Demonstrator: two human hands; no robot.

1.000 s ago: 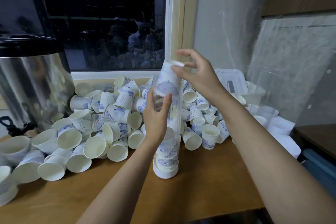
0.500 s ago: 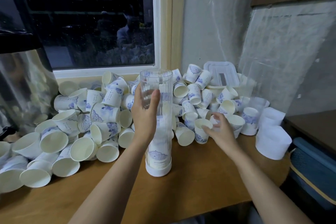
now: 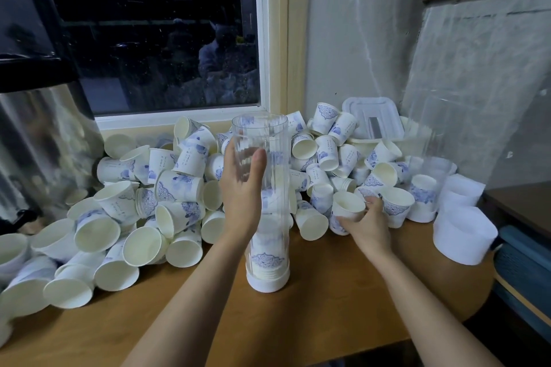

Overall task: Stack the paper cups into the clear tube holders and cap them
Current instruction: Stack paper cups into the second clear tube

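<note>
Dark night window (image 3: 155, 39) with white frame, plastic-draped grey wall (image 3: 372, 39), wooden table (image 3: 313, 322)

bare table front (image 3: 328, 307), cup pile (image 3: 167, 188) behind (dense)

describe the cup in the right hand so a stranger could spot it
On the wooden table, look right of the tall clear plastic tube standing upright. At the front of the cup pile, the white paper cup, mouth facing the camera, is the only one the right hand grips.
</note>
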